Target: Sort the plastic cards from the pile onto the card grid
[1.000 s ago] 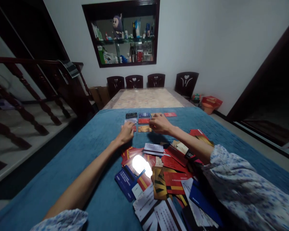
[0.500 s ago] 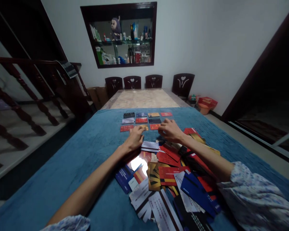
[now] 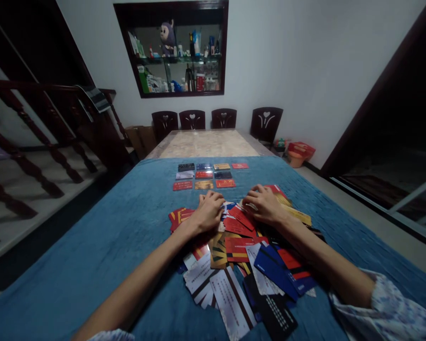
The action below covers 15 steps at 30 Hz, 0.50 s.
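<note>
A loose heap of plastic cards [image 3: 241,258], red, gold, blue, black and white, lies on the blue cloth [image 3: 110,246] before me. My left hand [image 3: 210,212] rests on the heap's far edge with its fingers curled over cards. My right hand [image 3: 264,203] lies beside it on the heap, fingers bent down onto the red and gold cards. Farther out, several cards [image 3: 206,175] are laid in neat rows on the cloth. What either hand holds is hidden under the fingers.
Beyond the cloth the bare marble tabletop [image 3: 208,143] runs to four dark chairs [image 3: 213,119] at the wall. A wall niche [image 3: 175,49] holds bottles and a toy. A stair railing [image 3: 39,142] stands left, a red bag [image 3: 300,152] on the floor right.
Both hands have drawn back from the laid-out rows to the near heap of cards. One more row of cards now lies in the grid. The camera has tilted slightly.
</note>
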{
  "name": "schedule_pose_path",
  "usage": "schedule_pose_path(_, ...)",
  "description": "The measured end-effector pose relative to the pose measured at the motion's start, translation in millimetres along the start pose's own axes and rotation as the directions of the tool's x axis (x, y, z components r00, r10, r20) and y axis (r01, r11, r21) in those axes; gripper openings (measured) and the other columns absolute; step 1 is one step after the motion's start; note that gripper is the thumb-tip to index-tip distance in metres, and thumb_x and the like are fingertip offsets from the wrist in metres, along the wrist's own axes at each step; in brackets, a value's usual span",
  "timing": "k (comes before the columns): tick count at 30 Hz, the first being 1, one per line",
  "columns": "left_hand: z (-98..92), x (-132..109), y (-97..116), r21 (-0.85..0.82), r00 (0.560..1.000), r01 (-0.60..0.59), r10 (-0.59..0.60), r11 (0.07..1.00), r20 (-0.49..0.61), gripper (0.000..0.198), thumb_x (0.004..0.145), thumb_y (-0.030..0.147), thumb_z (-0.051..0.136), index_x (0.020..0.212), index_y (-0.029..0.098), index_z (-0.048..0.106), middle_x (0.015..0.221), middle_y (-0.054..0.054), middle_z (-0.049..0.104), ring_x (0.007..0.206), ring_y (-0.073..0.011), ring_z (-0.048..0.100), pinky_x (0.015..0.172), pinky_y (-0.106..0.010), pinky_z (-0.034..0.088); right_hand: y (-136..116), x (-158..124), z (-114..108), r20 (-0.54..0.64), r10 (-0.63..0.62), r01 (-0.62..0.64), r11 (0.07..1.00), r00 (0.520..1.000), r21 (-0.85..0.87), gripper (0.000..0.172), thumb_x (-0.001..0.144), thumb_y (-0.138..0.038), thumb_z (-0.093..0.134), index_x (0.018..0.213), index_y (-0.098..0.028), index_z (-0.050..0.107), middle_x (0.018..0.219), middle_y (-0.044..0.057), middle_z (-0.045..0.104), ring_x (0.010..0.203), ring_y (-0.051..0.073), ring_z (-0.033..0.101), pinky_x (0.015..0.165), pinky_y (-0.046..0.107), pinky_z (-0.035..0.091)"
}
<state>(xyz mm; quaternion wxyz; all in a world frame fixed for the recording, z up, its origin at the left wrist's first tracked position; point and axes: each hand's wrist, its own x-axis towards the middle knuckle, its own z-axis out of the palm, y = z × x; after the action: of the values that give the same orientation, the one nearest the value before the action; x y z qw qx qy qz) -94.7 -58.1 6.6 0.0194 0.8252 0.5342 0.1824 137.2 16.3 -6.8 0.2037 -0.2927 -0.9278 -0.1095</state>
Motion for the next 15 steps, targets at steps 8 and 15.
schedule_pose_path(8,1.4,-4,29,0.029,0.991,-0.055,0.051,0.998,0.12,0.038,0.092,0.027,0.05,0.129,0.02,0.056,0.141,-0.011,0.055,0.13,-0.0338,0.04,0.1,-0.058,0.036,-9,-16,-19,0.076,-0.045,0.035,0.992,0.996,0.119,0.028,0.093,-0.045,0.054,0.093,-0.023,0.072,0.096,0.01,0.071,0.104,0.028,0.05,0.085,0.042,0.036)
schedule_pose_path(15,3.9,-5,38,0.08,0.98,-0.105,0.09,0.991,0.178,0.038,0.094,0.027,0.042,0.13,0.025,0.055,0.147,-0.006,0.051,0.14,-0.0374,0.031,0.107,-0.07,0.022,-15,-18,-23,0.178,-0.059,0.04,0.993,0.982,0.111,0.042,0.09,-0.058,0.053,0.099,-0.022,0.072,0.103,0.012,0.069,0.106,0.03,0.051,0.087,0.045,0.037)
